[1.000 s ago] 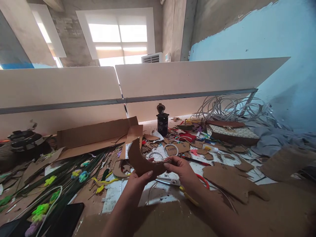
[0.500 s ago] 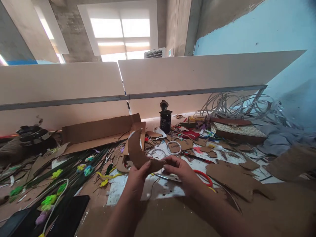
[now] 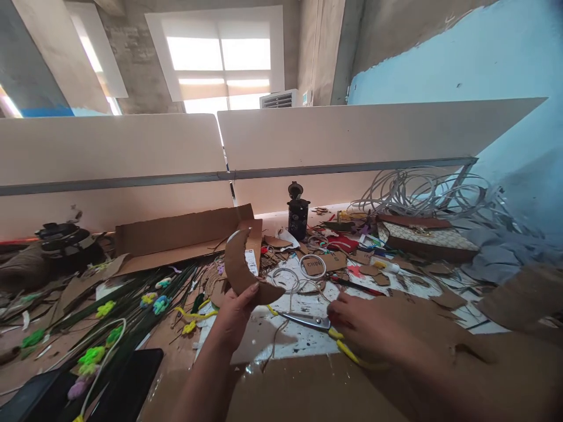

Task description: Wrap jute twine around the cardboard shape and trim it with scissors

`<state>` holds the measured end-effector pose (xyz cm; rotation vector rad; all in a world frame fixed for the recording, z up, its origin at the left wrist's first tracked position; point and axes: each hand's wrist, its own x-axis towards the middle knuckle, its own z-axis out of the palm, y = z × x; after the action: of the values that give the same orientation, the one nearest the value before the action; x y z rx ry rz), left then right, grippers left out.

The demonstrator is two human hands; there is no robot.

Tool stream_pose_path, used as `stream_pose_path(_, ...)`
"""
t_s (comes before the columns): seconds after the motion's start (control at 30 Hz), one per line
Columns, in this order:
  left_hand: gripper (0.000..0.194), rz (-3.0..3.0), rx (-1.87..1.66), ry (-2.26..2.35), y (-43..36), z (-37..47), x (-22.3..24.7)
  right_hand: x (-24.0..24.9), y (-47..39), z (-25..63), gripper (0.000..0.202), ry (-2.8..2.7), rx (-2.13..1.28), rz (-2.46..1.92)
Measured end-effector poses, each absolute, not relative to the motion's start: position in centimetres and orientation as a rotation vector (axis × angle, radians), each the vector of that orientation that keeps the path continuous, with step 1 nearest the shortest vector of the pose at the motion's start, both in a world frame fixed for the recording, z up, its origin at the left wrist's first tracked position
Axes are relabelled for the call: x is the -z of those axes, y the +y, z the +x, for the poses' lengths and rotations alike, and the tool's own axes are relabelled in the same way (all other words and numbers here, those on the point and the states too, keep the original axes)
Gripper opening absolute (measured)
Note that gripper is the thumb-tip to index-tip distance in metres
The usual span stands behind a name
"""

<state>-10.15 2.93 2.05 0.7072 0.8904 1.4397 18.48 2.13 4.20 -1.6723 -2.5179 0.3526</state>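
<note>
My left hand holds a brown crescent-shaped piece of cardboard up above the counter. The fingers of this hand are pressed on the lower end of the crescent, with the thumb on the front side, and the curved piece rises from there to a rounded tip that points up and a little right. It is in the air, in front of the long flat brown cardboard sheet that lies at the back of the counter.

My right hand lies low on the counter, on the yellow-handled metal scissors. Its fingers cover the handle part, and I cannot tell if they are closed around it or only lie on it. The blades point to the left, toward my left hand, and rest on the white, stained surface.

Just behind the scissors there are white wire rings and small brown cardboard scraps. A black bottle with a pump top stands upright near the back panel. To the left lies a bundle of dark green stems with small yellow, green and blue fuzzy flowers, and a black phone is near the front edge. At the far right there is a heap of pale grey coiled strips above a patterned bag with brown trim.
</note>
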Motion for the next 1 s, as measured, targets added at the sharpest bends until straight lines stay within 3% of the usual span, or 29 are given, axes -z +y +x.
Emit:
stream_pose_path(0.17,0.033,0.767,-1.363,0.784,2.4,-9.7,-2.2,-2.5,0.8,20.5,0.032,-2.532,-0.234,-1.657)
stream_pose_path(0.33,0.029,0.787,-1.335,0.777,2.1,-9.7,-2.3,-2.6,0.8,20.1,0.042,-2.533,-0.345,-1.699)
stream_pose_path(0.53,0.032,0.779,-1.332,0.757,2.3,-9.9,-1.9,-4.1,1.1,21.1,0.051,-2.367,-0.618,-1.652)
stream_pose_path(0.73,0.035,0.765,-1.350,0.727,2.1,-9.8,-2.5,-2.7,1.6,24.5,0.077,-2.044,-1.081,-1.526)
stream_pose_path(1.0,0.033,0.781,-1.304,0.668,1.7,-9.9,-2.5,-2.2,-0.2,23.8,0.074,-2.000,-1.163,-1.347)
